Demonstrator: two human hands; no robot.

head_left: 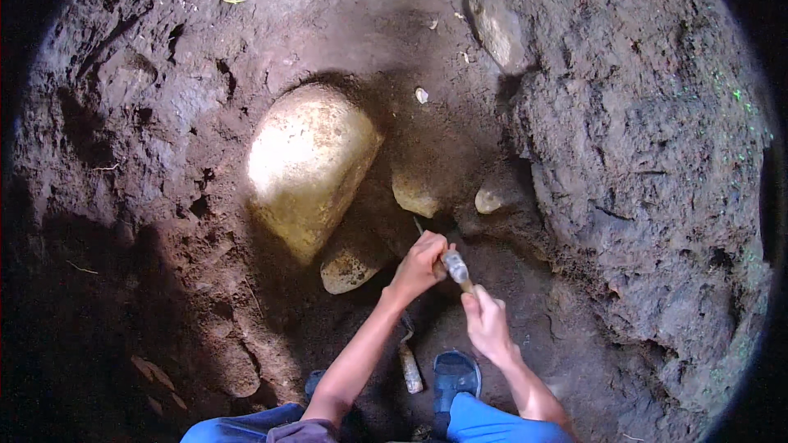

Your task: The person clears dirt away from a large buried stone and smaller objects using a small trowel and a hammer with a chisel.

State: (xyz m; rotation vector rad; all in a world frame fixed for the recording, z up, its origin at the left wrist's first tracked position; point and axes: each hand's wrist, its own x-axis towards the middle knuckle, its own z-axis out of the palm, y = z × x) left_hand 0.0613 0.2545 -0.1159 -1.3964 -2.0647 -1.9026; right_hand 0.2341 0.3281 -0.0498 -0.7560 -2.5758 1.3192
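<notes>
My left hand point(420, 265) is closed around a slim metal rod point(419, 226), its far end down beside a half-buried stone point(415, 197) midway across the dirt floor point(525, 344). My right hand point(489, 324) grips a hammer point(456, 266) by the handle, its head close by my left fist; I cannot tell whether it touches the rod. A large pale boulder point(308, 160) sits toward the floor's left edge, the rough earth bank point(648, 172) rises along the right, and a trowel point(410, 367) lies toward the near edge, beside my shoe point(456, 376).
</notes>
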